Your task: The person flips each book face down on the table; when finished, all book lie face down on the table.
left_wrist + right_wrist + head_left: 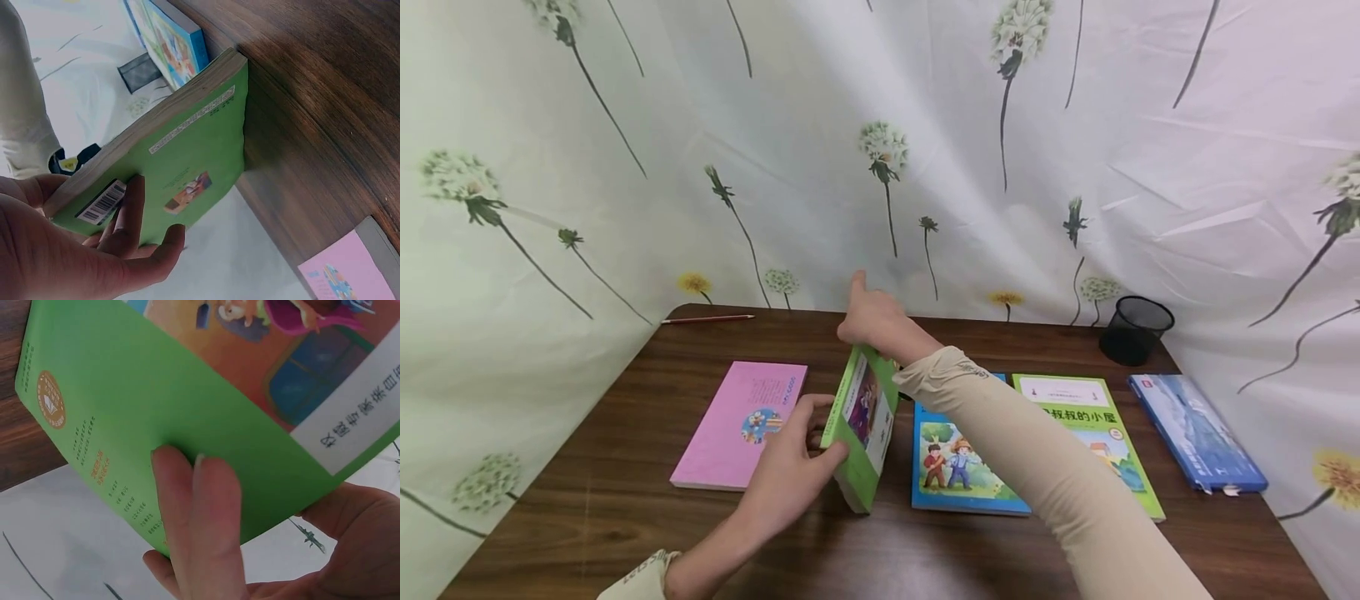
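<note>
Head view: both hands are holding a green book (861,429) tilted up on its edge, centre of frame, lower edge sitting on the wooden table (625,500). Left hand (790,475) is gripping the near end from the lower left, fingers curling round the back cover and thumb on the front. Right hand (872,321) is gripping the far top end, sleeve running diagonally down to the lower right of frame.

Left wrist view: fingers (128,212) are lying flat against the green back cover (187,169), right by the barcode (100,203); page edges are facing up and left. Pink book corner is showing at lower right.

Right wrist view: two fingers (194,519) are pressing on the front cover (162,406), thumb side wrapping behind at lower right of frame.

Rest of the table, head view:
- pink book (741,421) is lying flat just left of the green one
- blue picture book (955,467) is lying flat just right of it, partly under the right sleeve
- light green picture book (1086,425) is sitting beside that, edges touching or nearly so
- dark blue book (1195,429) is lying at far right
- black mesh cup (1135,329) is standing upper right
- red pencil (707,318) is lying at the upper left table edge
</note>
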A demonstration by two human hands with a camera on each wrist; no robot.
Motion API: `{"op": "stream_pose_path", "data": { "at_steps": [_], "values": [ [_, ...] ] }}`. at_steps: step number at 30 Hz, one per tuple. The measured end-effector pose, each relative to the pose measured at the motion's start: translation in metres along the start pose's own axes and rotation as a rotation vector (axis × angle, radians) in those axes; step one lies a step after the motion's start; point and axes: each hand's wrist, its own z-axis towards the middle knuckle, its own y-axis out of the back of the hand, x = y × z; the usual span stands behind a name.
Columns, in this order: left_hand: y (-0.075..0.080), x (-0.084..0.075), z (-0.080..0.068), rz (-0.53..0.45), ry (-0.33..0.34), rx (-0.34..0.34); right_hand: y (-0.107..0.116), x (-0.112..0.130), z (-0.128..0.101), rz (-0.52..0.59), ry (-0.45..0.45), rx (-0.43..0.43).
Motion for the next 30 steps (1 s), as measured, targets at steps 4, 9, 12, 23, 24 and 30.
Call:
{"op": "stream_pose_path", "data": {
  "at_steps": [4,9,12,23,24,30],
  "values": [
    [-0.004,0.0,-0.002,0.032,-0.01,0.002,0.0,-0.005,0.0,0.039,-0.028,0.007],
    [-0.006,-0.001,-0.004,0.053,-0.013,0.009,0.003,-0.01,-0.002,0.047,-0.029,0.008],
    [-0.006,-0.002,-0.005,0.058,-0.014,0.031,0.006,-0.014,-0.004,0.051,-0.007,0.013],
    [0.007,0.012,0.001,0.08,-0.119,0.298,0.012,-0.033,-0.014,0.114,0.031,-0.014],
    [0.007,0.015,0.004,0.067,-0.107,0.31,0.012,-0.035,-0.014,0.115,0.038,-0.017],
    [0.008,0.036,0.017,-0.049,0.056,0.388,0.015,-0.048,-0.017,0.172,0.056,-0.024]
  ]
}}
